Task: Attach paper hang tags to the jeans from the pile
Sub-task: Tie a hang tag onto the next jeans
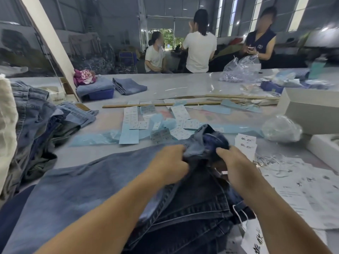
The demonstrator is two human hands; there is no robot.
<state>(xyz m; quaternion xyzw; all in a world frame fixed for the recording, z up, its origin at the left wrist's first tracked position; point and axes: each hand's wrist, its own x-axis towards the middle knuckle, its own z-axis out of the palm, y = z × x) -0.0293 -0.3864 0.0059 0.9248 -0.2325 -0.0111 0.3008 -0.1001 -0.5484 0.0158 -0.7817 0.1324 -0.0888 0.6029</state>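
Between both hands, left (169, 163) and right (233, 160), each grip pinches the bunched waistband of the jeans (207, 142) on the desk (183, 85); next likely needs a tag (244, 145), lying just right.

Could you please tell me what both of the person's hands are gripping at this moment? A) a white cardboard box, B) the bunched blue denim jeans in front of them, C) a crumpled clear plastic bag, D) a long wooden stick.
B: the left hand and the right hand each have a grip on a raised fold of the bunched blue denim jeans in front of the person.
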